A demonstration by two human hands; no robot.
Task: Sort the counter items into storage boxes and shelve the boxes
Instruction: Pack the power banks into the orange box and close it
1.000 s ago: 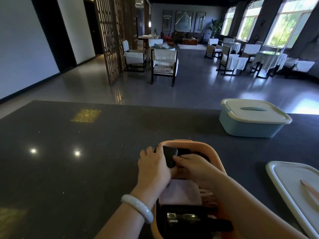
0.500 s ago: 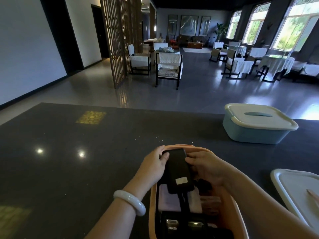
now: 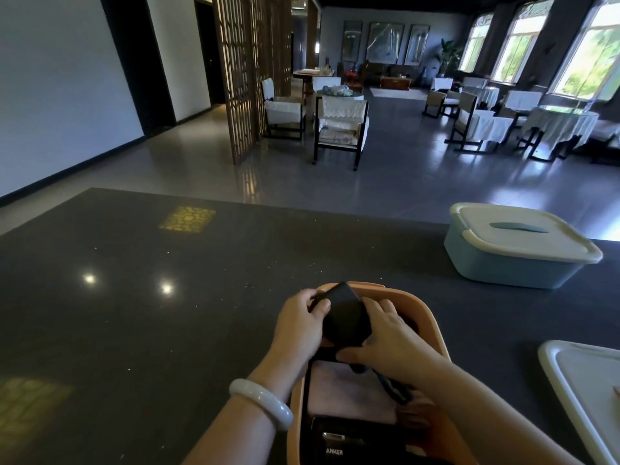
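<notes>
Dark stone bench (image 3: 141, 317) faced a dim lounge. At its near edge sat an open orange storage box (image 3: 432, 333) — both hands, left hand (image 3: 298, 325) and right hand (image 3: 385, 337), gripped a black device (image 3: 345, 317) over it. A lidded blue box (image 3: 513, 250) stood toward the far right corner.

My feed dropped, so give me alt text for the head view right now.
Both hands, left hand and right hand, grip a black device over the open orange box on the dark counter. A lidded blue box sits far right; a loose white lid lies near right.
</notes>
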